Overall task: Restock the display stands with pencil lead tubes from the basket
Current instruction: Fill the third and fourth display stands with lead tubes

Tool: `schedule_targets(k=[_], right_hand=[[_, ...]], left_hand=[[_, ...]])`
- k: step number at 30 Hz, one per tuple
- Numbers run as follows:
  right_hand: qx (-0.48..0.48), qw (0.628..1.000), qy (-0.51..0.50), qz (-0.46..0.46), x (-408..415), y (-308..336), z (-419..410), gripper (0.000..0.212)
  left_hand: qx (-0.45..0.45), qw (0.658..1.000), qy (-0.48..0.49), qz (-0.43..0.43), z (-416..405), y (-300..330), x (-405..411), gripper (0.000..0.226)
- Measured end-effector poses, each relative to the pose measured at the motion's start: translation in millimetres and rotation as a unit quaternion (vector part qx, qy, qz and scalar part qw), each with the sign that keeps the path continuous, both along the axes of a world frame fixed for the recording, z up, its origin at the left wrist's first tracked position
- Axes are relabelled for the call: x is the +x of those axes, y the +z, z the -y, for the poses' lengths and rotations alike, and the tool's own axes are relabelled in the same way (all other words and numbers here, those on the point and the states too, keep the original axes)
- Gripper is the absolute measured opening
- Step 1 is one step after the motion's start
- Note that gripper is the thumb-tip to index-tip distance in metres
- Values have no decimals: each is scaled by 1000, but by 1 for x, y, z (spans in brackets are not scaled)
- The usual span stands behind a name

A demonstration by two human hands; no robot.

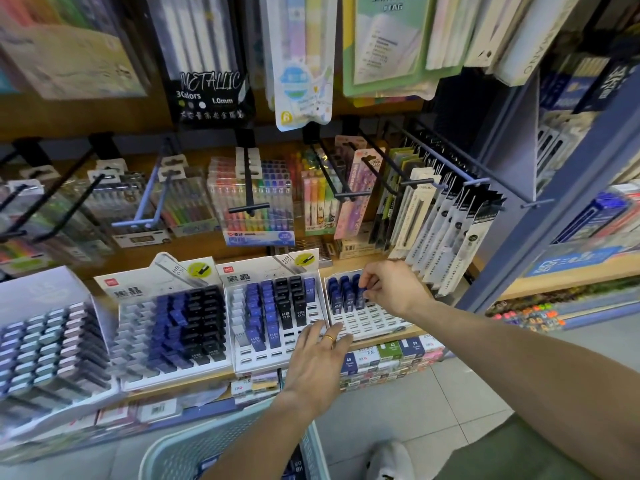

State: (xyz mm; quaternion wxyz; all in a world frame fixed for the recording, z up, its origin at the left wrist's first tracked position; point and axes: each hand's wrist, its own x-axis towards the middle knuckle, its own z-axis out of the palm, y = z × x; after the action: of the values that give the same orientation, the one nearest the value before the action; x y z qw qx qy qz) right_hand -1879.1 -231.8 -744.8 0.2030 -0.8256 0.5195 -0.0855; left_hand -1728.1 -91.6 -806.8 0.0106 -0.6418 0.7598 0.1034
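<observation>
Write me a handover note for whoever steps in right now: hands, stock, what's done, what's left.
Right hand: fingers pinch a blue pencil lead tube at the back rows of the rightmost white slotted display stand.
Left hand: open, fingers spread over the front edge between that stand and the middle white display stand.
Pale green plastic basket sits below; a few tubes show inside.
Done: rightmost stand's back rows hold blue tubes.
Left: its front slots are empty; the middle stand also has empty front slots.
</observation>
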Motion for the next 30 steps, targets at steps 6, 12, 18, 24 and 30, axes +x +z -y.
schedule_targets(k=[6, 12, 18, 24, 30], right_hand=[[20, 1000, -6, 7, -2, 4, 0, 16], [1, 1000, -28, -6, 1, -2, -4, 17], [-48, 998, -31, -33, 4, -1, -7, 22], [-62, 996, -27, -59, 8, -8, -5, 22], [-68, 994, -40, -70, 4, -11, -5, 23]], left_hand=[[0, 1000, 7, -22, 3, 1, 0, 83], [7, 999, 15, -38, 2, -2, 1, 82], [12, 999, 13, -39, 2, -3, 1, 83], [18, 999, 17, -39, 2, -2, 0, 83], [23, 999, 11, -32, 4, -3, 1, 83]])
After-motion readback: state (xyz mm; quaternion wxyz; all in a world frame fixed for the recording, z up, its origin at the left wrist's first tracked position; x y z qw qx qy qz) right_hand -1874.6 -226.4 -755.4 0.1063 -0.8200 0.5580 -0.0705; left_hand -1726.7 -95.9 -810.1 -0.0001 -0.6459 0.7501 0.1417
